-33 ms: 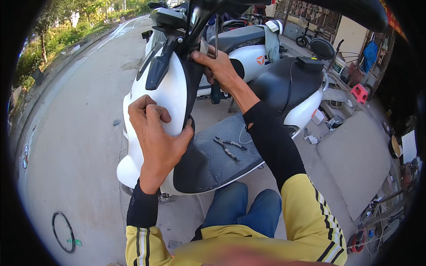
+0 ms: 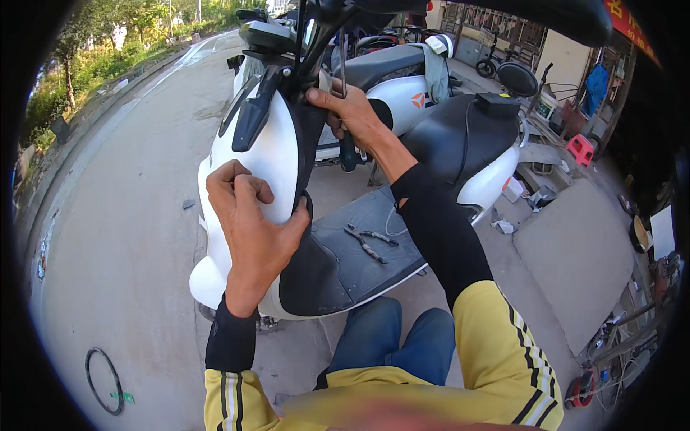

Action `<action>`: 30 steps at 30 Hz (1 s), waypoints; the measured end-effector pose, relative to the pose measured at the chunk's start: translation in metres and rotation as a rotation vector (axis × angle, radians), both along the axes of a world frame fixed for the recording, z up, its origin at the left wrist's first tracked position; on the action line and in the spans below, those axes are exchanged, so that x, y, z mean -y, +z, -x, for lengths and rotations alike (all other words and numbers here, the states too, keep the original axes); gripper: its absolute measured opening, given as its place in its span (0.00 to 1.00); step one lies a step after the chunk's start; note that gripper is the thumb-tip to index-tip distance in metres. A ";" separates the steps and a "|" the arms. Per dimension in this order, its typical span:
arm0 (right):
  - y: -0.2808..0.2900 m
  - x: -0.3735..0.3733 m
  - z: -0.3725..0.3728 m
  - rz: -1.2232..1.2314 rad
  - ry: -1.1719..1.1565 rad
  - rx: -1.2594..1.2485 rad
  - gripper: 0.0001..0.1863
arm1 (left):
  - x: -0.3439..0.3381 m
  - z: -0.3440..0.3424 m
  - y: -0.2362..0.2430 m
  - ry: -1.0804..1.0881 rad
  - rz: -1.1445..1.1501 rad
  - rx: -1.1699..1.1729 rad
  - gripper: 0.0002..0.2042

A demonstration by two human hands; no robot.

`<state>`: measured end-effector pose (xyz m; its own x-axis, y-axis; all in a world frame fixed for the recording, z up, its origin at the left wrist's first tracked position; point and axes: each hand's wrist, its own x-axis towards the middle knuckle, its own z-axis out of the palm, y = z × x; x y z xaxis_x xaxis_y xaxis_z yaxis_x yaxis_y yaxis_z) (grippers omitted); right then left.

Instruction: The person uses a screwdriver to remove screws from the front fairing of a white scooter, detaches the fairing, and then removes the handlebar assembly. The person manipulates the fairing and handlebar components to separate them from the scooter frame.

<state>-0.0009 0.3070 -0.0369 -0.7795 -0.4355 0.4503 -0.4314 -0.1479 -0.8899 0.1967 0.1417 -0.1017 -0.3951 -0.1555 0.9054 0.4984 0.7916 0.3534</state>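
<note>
A white electric scooter with a black inner leg shield (image 2: 305, 276) stands before me. My left hand (image 2: 248, 230) is closed on its white front panel (image 2: 277, 161), fingers curled over the white face and thumb at the seam with the black part. Below the handlebar, my right hand (image 2: 352, 111) is closed around a screwdriver (image 2: 348, 154). The dark green handle hangs below the fingers, and the metal shaft points up beside the steering column. The thumb reaches toward the column; what it touches there is hard to make out. A pair of pliers (image 2: 366, 243) lies opened on the grey footboard (image 2: 334, 230).
The black seat (image 2: 442, 144) is to the right, with another white scooter (image 2: 395, 93) behind it. A black ring (image 2: 104, 381) lies on the concrete at lower left. Along the right stand a pink stool (image 2: 580, 149) and assorted clutter. My knees (image 2: 381, 337) are close to the footboard.
The view has shifted very slightly. Both hands, the screwdriver and the pliers keep their places on the scooter.
</note>
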 end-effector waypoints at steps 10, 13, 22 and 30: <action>0.004 -0.002 0.006 0.094 0.041 0.031 0.34 | -0.008 -0.008 0.003 0.041 0.064 0.048 0.25; 0.004 -0.003 0.012 0.079 0.029 -0.027 0.39 | -0.010 -0.009 0.004 0.080 0.082 0.052 0.25; -0.015 0.018 0.032 0.205 -0.004 -0.157 0.54 | -0.012 -0.006 0.000 0.153 0.102 0.050 0.24; -0.019 0.017 0.027 0.116 -0.098 -0.118 0.63 | -0.003 -0.004 -0.009 0.076 0.040 0.058 0.24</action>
<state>-0.0278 0.2899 -0.0561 -0.7545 -0.3003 0.5836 -0.5490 -0.1986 -0.8119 0.2008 0.1448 -0.1103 -0.4353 -0.1510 0.8875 0.4164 0.8403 0.3472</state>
